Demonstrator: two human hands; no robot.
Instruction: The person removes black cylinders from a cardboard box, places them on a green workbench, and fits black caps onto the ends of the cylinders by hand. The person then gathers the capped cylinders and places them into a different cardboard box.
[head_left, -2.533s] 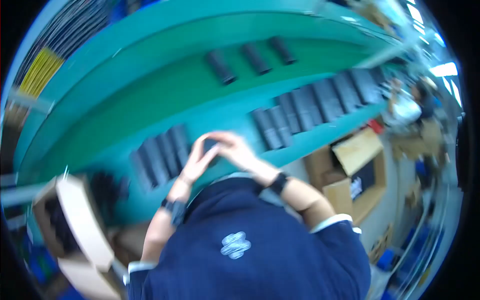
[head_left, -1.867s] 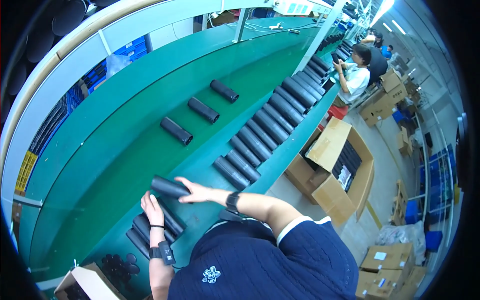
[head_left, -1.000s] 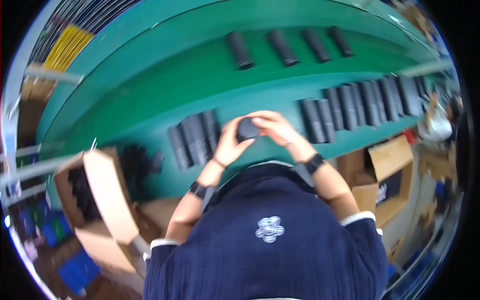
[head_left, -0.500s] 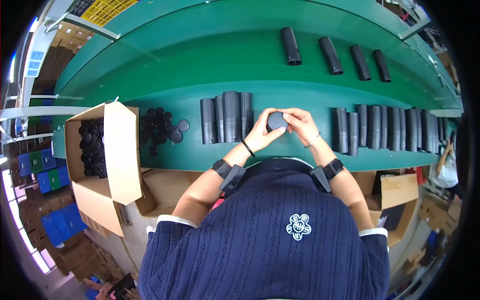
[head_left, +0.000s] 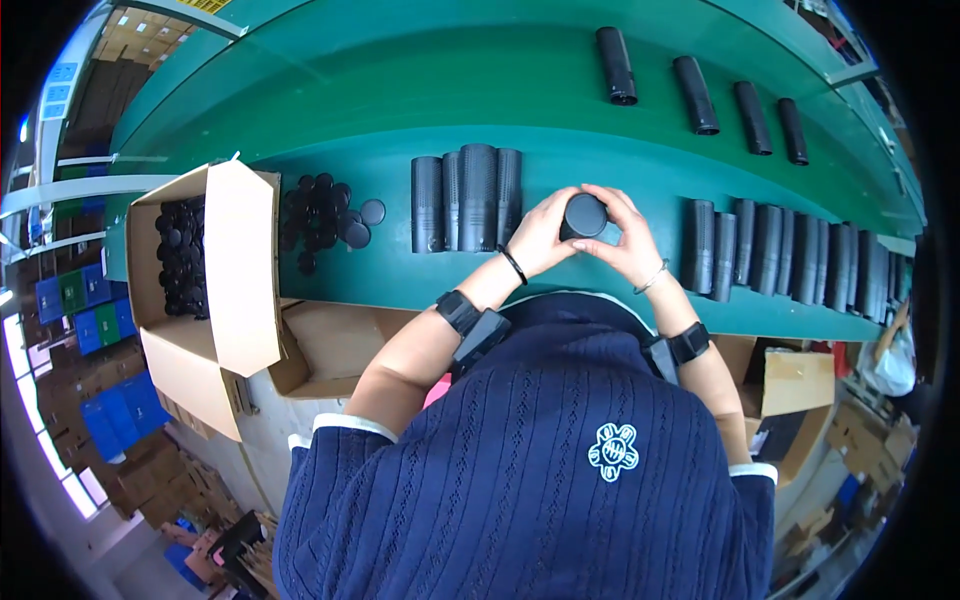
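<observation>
Both of my hands are wrapped round a black tube topped by a round black cap point(head_left: 585, 215), held near the table's front edge. My left hand point(head_left: 541, 238) curls round its left side. My right hand point(head_left: 629, 240) closes on the right side, its fingertips meeting the left ones at the far side. Most of the tube below the cap is hidden by my fingers. Left of my hands stand several ribbed black tubes point(head_left: 478, 200) close together. Farther left lies a loose pile of round black caps point(head_left: 323, 212).
An open cardboard box point(head_left: 243, 270) with more black caps stands at the left. A row of black tubes point(head_left: 768, 246) lines the right side of the green table point(head_left: 600, 150). Several black tubes point(head_left: 696, 95) rest on the raised green surface behind. Another cardboard box point(head_left: 797, 383) sits below, right.
The whole view has shifted a little. My right thumb has come off the cap's top, and both hands now wrap the sides, with the cap's face uncovered.
</observation>
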